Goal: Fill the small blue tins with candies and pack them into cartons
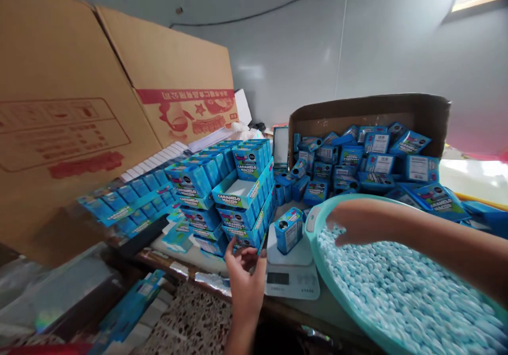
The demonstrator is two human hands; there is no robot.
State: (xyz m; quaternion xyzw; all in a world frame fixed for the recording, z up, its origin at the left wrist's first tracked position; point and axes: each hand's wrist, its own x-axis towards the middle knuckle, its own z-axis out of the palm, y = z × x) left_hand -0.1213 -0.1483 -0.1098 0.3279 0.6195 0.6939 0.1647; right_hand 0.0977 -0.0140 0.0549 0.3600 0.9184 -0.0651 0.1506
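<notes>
My left hand (246,270) is at the table edge, fingers spread and loosely curled, nothing seen in them. It is close to the front of the stacked blue candy boxes (240,218) and left of the white digital scale (291,282). One small blue box (288,230) stands upright on the scale's plate. My right hand (337,218) is over the near-left part of a turquoise basin (323,264) full of light-blue wrapped-looking candies (391,286). Motion smears its fingers, and whether candy is in them is not visible.
A cardboard carton (369,106) heaped with blue candy boxes (351,156) stands behind the basin. More boxes in rows (130,199) are at the left, before large cardboard cartons (186,69). Flat blue cardboard pieces (130,302) lie below the table's front edge.
</notes>
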